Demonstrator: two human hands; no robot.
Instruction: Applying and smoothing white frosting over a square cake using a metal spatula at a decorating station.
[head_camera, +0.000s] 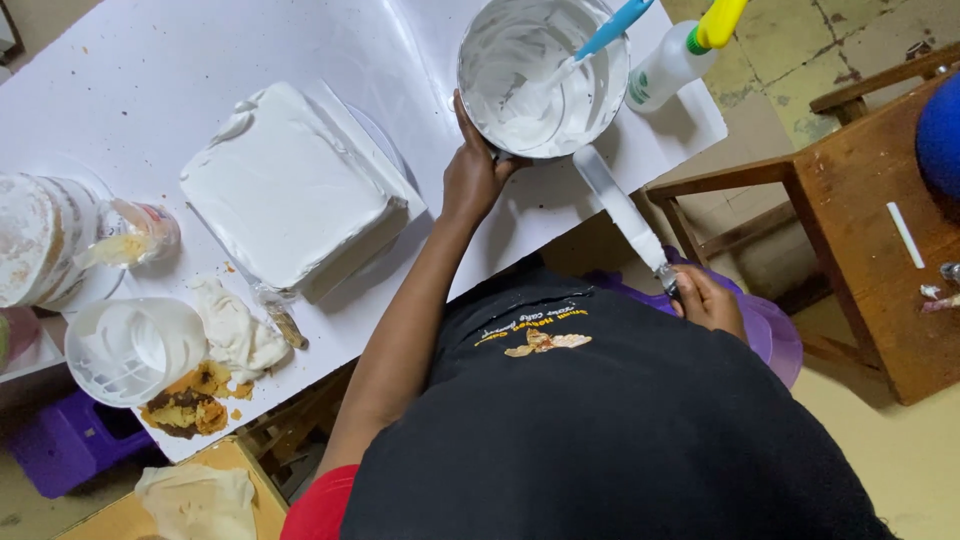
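Note:
My left hand (472, 172) grips the near rim of a metal bowl (493, 45) lined with white cream; a blue-handled spatula (612, 26) stands in it. My right hand (706, 299) holds the handle of a long icing knife (618, 204) whose cream-coated blade points up toward the bowl's edge. A square cake covered in white cream (283, 183) rests on a turntable left of my left arm, on the white table (150, 70).
A white squeeze bottle with a yellow and green top (672, 62) stands right of the bowl. Cake scraps (190, 400), a crumpled cloth (235, 330), a white plastic container (130, 348) and a cup (140, 232) crowd the table's left end. A wooden bench (870, 210) stands at the right.

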